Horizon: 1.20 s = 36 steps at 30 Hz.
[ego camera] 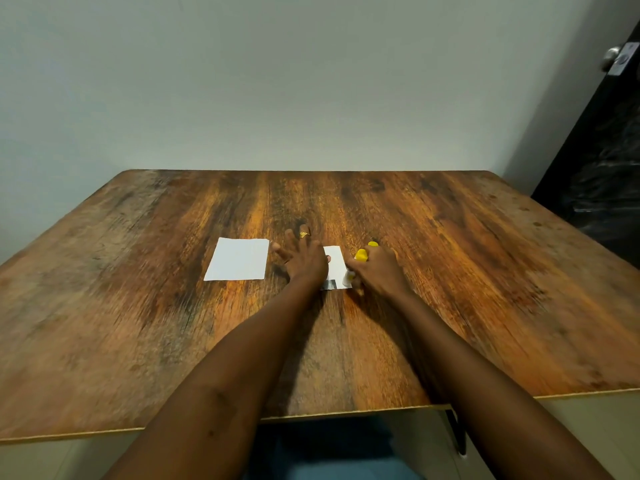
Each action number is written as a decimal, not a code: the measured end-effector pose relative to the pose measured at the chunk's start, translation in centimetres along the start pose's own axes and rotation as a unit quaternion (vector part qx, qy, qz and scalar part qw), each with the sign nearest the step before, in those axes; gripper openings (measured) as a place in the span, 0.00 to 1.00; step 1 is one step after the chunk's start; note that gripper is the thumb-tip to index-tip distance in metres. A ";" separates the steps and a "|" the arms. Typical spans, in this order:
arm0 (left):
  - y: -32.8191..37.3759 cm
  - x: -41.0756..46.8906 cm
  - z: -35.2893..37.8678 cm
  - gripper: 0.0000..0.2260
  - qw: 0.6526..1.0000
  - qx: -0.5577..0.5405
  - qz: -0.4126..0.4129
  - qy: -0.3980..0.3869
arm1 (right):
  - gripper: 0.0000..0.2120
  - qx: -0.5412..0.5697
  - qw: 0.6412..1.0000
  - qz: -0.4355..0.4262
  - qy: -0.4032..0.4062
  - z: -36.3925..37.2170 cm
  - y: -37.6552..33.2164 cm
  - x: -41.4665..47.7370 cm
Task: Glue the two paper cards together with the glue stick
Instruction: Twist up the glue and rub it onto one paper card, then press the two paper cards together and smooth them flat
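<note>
Gluing step: left hand (306, 261) fingers splayed flat, pinning right card (336, 263); right hand (377, 270) fingers wrapped around yellow glue stick (360, 256), tip at card's edge. Next: place left card (238, 259) on top.

A single wide-angle view from the person's head looks forward and down over the near edge of the wooden bench (450, 271), taking in its whole top to the far edge, the pale wall (277, 81) behind, and a dark door (602, 161) past the far right corner
</note>
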<state>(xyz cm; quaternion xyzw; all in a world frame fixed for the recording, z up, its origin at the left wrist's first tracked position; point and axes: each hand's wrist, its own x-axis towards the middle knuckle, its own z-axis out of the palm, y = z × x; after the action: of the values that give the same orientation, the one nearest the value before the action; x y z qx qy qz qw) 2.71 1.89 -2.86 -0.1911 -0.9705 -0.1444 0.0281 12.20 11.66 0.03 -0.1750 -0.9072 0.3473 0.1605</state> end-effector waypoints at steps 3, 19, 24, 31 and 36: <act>0.0 0.0 0.0 0.20 1.000 -0.003 0.002 0.006 | 0.19 0.013 1.000 0.003 0.007 -0.1 0.2 -0.1; 0.3 0.3 -0.6 0.23 0.998 0.035 0.012 0.049 | 0.18 0.427 0.874 0.175 0.149 -2.3 3.3 0.1; -0.3 0.3 -1.0 0.30 0.995 0.094 0.009 0.026 | 0.22 0.306 0.925 0.151 0.164 -1.8 4.4 0.1; -2.1 0.3 -1.7 0.21 0.994 0.104 0.012 0.017 | 0.19 0.186 0.959 0.125 0.174 -1.4 5.3 0.3; -3.1 0.1 -1.8 0.18 0.991 0.108 0.021 0.071 | 0.21 0.128 0.972 0.108 0.165 -1.4 5.3 0.3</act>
<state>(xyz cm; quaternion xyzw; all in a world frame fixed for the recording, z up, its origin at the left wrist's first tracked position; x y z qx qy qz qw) 1.47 -1.38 -1.97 -0.1962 -0.9718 -0.0514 0.1202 13.57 16.29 -2.61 -0.3048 -0.7918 0.4426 0.2902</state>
